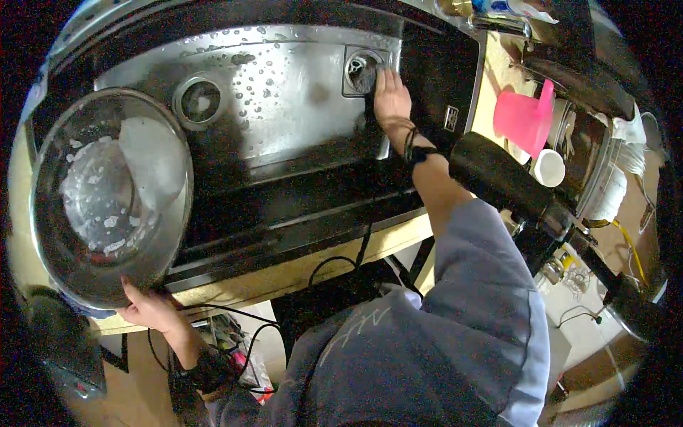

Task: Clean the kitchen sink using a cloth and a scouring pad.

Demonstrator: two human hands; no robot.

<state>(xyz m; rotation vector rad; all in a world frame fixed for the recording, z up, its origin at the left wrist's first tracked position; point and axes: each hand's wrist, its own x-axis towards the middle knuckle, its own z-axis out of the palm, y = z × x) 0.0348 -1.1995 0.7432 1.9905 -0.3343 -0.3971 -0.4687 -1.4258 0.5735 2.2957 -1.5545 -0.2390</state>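
Note:
A large steel basin [176, 240] with suds and water inside stands at the left of the sink. My left hand [147, 308] grips its near rim, thumb on top. My right hand [392, 99] reaches into the sink's right part, fingers extended beside the square drain opening [349, 80]. A dark, blurred thing lies at the fingertips over the drain; I cannot tell if the hand holds it. The metal sink floor [315, 123] is wet with drops, and a round drain fitting [200, 101] lies near the basin.
Right of the sink are a pink plastic container [517, 117], a white cup [549, 167] and stacked metal dishes. The sink's dark front edge [299, 221] runs before me. Black cables [256, 341] hang below the counter, near bags underneath.

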